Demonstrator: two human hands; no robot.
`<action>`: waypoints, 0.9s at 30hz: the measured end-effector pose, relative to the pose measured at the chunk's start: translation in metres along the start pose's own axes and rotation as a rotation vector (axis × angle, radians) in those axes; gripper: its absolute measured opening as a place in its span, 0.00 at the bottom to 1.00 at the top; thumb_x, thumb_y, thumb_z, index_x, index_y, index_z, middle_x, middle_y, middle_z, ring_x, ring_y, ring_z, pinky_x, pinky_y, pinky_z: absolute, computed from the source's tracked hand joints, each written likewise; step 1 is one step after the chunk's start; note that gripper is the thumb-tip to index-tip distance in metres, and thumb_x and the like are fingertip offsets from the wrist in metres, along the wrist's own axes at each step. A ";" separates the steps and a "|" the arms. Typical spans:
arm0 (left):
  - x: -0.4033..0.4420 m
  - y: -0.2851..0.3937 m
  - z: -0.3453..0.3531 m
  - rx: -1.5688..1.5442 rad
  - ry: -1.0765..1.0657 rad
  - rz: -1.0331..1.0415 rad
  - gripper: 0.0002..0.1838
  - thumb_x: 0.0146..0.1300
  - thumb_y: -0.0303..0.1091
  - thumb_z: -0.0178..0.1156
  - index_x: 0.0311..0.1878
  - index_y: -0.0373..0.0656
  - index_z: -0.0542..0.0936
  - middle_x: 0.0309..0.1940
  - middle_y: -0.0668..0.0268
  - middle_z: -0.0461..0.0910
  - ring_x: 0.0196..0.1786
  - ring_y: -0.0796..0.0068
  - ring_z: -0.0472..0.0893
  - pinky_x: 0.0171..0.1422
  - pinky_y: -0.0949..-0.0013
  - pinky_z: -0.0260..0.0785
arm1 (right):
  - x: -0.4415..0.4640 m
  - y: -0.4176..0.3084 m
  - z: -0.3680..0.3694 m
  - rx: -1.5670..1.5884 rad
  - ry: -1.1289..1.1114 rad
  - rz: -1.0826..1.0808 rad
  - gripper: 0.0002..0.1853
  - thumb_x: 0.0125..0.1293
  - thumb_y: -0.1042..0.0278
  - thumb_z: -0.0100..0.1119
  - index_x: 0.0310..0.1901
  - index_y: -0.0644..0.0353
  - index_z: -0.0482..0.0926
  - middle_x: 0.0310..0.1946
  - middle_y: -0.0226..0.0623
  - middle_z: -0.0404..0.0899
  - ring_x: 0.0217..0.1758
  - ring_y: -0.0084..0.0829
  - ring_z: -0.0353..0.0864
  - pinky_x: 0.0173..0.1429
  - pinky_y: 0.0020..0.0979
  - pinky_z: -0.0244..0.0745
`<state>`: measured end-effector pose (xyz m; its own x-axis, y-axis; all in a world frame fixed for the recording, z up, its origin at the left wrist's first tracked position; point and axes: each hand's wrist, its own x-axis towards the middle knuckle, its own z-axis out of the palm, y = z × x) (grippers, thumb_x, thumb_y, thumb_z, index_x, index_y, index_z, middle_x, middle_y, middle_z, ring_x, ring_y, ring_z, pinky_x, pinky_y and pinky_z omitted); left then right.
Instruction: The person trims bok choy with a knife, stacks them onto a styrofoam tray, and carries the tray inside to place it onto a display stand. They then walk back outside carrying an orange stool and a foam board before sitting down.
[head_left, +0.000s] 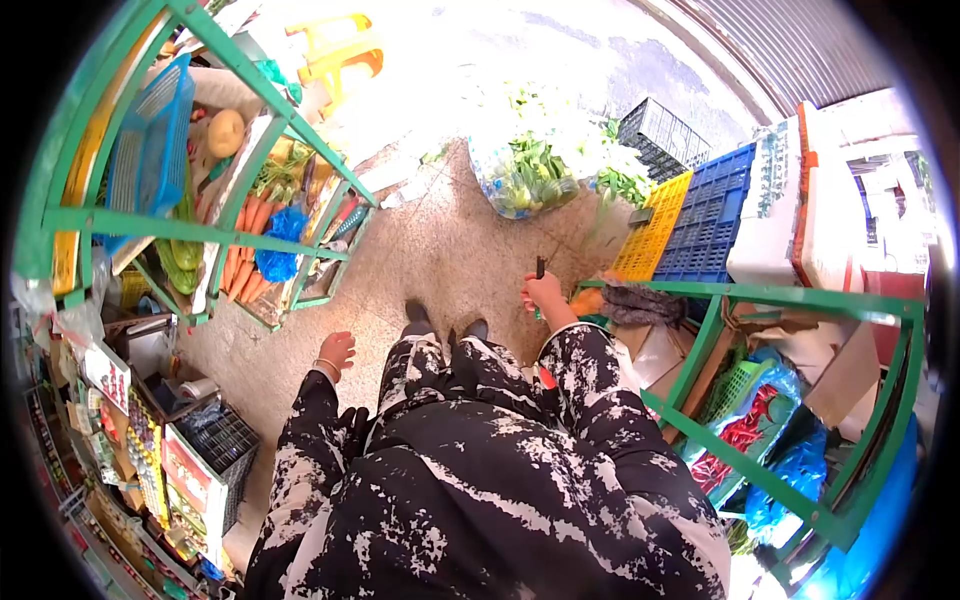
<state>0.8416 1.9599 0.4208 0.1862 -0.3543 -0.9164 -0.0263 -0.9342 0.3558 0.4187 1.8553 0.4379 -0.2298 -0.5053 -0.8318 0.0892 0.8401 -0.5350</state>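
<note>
My left hand hangs beside my left thigh, its fingers loosely apart and holding nothing. A thin band circles that wrist. Out in front on the right, my right hand is closed around a slim black object. Only its dark end sticks out past the fingers, so its kind is hidden. That hand is nearest to a dark bundled cloth on the right-hand rack. Ahead on the floor lies a clear plastic bag of leafy greens, apart from both hands.
At left, a green rack holds carrots, a blue basket and other vegetables. Another green rack at right carries red chillies. Yellow and blue crates stand behind it. An orange stool is farther off.
</note>
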 end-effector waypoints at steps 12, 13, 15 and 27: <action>0.104 0.147 -0.001 0.184 -0.097 0.086 0.17 0.48 0.33 0.56 0.44 0.44 0.70 0.25 0.68 0.71 0.24 0.76 0.71 0.23 0.70 0.64 | 0.048 0.120 -0.051 -0.014 0.164 0.391 0.05 0.44 0.78 0.47 0.16 0.67 0.69 0.11 0.44 0.67 0.11 0.35 0.67 0.13 0.35 0.58; 0.113 0.160 -0.002 0.176 -0.113 0.124 0.15 0.48 0.32 0.56 0.41 0.42 0.71 0.24 0.68 0.71 0.25 0.76 0.72 0.22 0.71 0.63 | 0.034 0.104 -0.044 -0.059 0.115 0.342 0.07 0.46 0.75 0.43 0.17 0.68 0.70 0.12 0.44 0.67 0.11 0.34 0.66 0.13 0.35 0.58; 0.140 0.186 -0.003 0.161 -0.154 0.195 0.13 0.48 0.32 0.56 0.39 0.41 0.72 0.23 0.67 0.72 0.24 0.75 0.72 0.21 0.71 0.63 | 0.022 0.077 -0.029 -0.093 0.146 0.294 0.13 0.52 0.72 0.39 0.20 0.70 0.72 0.16 0.46 0.72 0.14 0.33 0.70 0.16 0.35 0.63; 0.167 0.325 0.071 0.412 -0.200 0.253 0.17 0.47 0.35 0.56 0.43 0.40 0.73 0.21 0.69 0.71 0.19 0.77 0.70 0.18 0.72 0.61 | 0.088 -0.059 0.033 0.303 0.249 0.266 0.07 0.53 0.78 0.46 0.35 0.67 0.70 0.20 0.45 0.72 0.16 0.34 0.70 0.15 0.32 0.62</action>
<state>0.7945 1.5938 0.3706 -0.0667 -0.5348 -0.8424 -0.4382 -0.7428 0.5062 0.4253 1.7547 0.3919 -0.3830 -0.1867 -0.9047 0.4469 0.8197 -0.3584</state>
